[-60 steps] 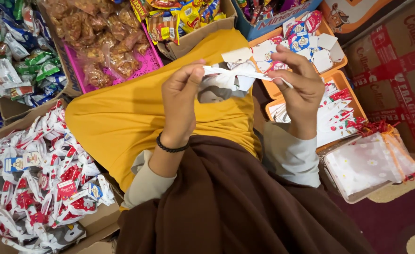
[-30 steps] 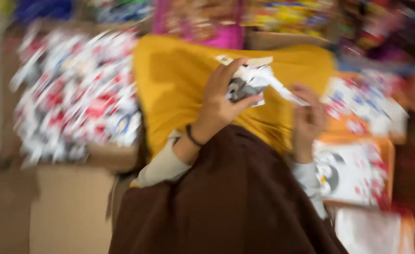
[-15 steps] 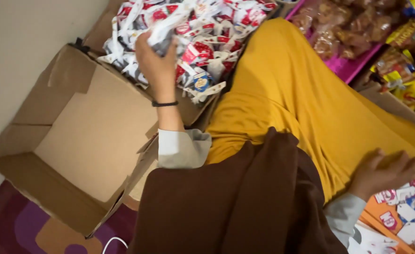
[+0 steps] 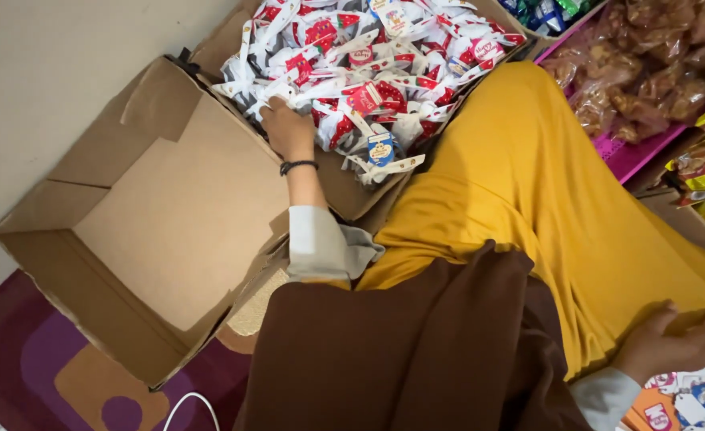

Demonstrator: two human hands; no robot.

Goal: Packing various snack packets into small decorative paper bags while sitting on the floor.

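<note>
My left hand in the heap of tied gift packets.

My left hand (image 4: 287,128) lay on the red-and-white packets (image 4: 368,72) heaped in the cardboard box (image 4: 169,231), fingers buried among them, so I could not tell whether they were closed on one. My right hand (image 4: 676,345) rested loosely spread on my yellow skirt (image 4: 528,199), beside the small cards (image 4: 688,395). The heap crowded the box's edge near my knee; a careless push could have spilled packets over.

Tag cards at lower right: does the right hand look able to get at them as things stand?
Probably yes. The right hand rests open on the yellow skirt just above the tag cards, with nothing between them; it holds nothing visible.
</note>
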